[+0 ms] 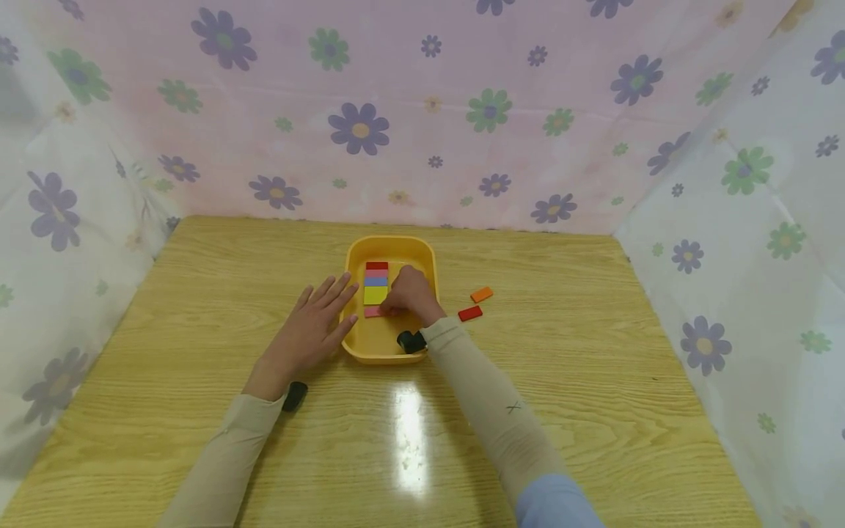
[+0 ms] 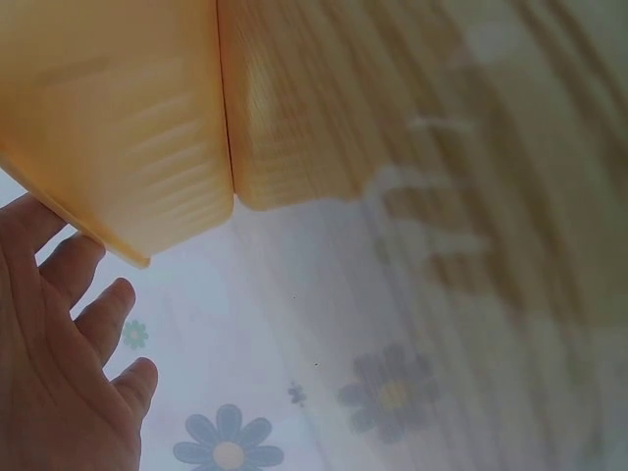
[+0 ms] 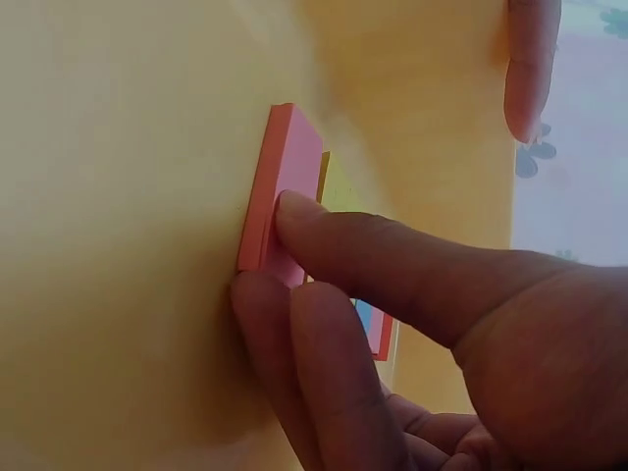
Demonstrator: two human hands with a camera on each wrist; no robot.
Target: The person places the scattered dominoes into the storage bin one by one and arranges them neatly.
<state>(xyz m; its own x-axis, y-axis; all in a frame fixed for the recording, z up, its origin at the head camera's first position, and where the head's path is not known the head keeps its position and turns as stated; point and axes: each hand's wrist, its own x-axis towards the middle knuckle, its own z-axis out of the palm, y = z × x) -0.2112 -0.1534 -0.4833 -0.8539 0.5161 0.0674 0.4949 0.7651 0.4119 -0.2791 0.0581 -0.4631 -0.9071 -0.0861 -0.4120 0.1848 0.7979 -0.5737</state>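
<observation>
A yellow tray (image 1: pixel 389 359) stands on the table, with a column of flat colored blocks along its left side. My right hand (image 1: pixel 412 295) reaches inside and pinches a pink block (image 1: pixel 372 312) at the near end of the column; in the right wrist view the thumb lies on its face (image 3: pixel 306 142) and curled fingers meet its end. Beyond it lie a yellow block (image 1: pixel 375 295), a blue block (image 1: pixel 376 281), another pink block (image 1: pixel 376 273) and a red block (image 1: pixel 377 265). My left hand (image 1: pixel 306 334), fingers spread and fairly straight, touches the tray's left rim.
Right of the tray, an orange block (image 1: pixel 482 294) and a red block (image 1: pixel 470 314) lie on the wooden table (image 1: pixel 561 367). Flower-patterned cloth (image 1: pixel 409 169) hangs behind and at both sides. Each wrist carries a small black camera (image 1: pixel 294 396).
</observation>
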